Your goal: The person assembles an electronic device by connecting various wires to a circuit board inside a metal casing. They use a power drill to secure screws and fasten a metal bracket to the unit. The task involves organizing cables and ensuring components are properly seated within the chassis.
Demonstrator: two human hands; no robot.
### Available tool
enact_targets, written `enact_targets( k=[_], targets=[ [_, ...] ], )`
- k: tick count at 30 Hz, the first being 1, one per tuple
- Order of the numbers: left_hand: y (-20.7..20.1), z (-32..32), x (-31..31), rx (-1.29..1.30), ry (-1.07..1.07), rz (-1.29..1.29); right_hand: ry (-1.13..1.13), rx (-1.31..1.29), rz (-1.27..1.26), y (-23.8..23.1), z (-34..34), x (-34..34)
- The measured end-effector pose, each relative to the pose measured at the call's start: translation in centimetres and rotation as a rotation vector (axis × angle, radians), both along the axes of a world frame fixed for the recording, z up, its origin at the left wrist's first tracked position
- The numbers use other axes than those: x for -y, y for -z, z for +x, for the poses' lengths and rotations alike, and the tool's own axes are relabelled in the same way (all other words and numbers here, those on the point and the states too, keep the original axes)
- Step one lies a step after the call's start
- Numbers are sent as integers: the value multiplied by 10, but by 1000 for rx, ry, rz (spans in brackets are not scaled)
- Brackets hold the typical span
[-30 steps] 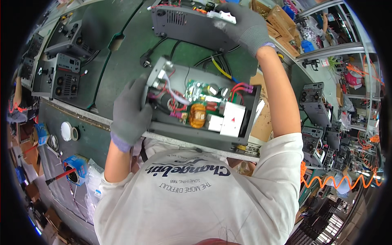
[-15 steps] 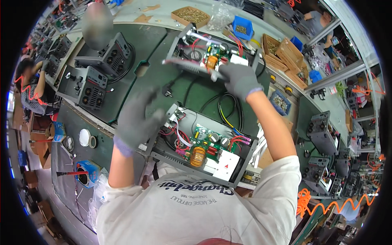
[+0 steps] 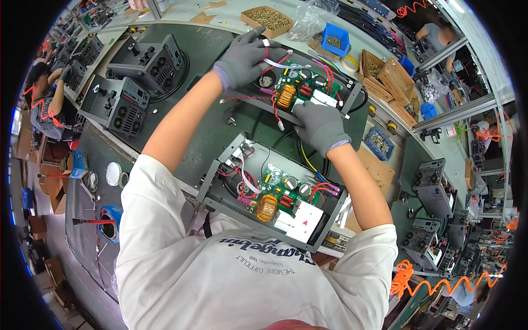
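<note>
Both my hands wear grey gloves. My left hand (image 3: 240,61) lies over the left end of the far electronics chassis (image 3: 347,91), its fingers reaching across the end panel beside a white connector. My right hand (image 3: 322,126) grips the chassis's near edge at the right, fingers curled beside a white block; the fingertips are partly hidden. Inside are a green circuit board (image 3: 308,78), a copper coil (image 3: 285,96) and red wires. A loose red lead with a white plug (image 3: 280,125) hangs over the near edge. Closer to me sits a similar open chassis (image 3: 258,224), which neither hand touches.
Two grey machines (image 3: 116,107) stand at the left. Black cable and yellow-blue wires (image 3: 309,160) lie between the chassis. Beyond are a cardboard tray of screws (image 3: 268,21), a blue parts bin (image 3: 334,39) and cardboard boxes (image 3: 393,77). Another person (image 3: 47,107) works far left.
My left hand has swung up and away from beside the near chassis to the far one's left end. The far chassis has turned slightly and shifted right; my right hand stays at its near edge.
</note>
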State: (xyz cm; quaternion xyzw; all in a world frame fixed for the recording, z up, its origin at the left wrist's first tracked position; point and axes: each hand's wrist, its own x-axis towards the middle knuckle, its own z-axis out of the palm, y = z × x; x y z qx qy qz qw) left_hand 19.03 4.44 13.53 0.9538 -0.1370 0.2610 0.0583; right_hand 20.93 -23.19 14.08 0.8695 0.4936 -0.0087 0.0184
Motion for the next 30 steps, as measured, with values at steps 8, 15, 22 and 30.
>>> enact_targets(
  k=[8,15,22,30],
  targets=[
    [26,21,-13,-115,214,-1171,22,-129,-252,-38,-1,-41],
    [7,34,-12,-183,194,-1185,-684,186,179,-6,30,-63],
    [5,25,-11,-106,293,-1115,252,-188,448,-8,34,-79],
    [7,28,-13,-151,291,-1206,397,-44,364,-20,22,-92]
  ],
)
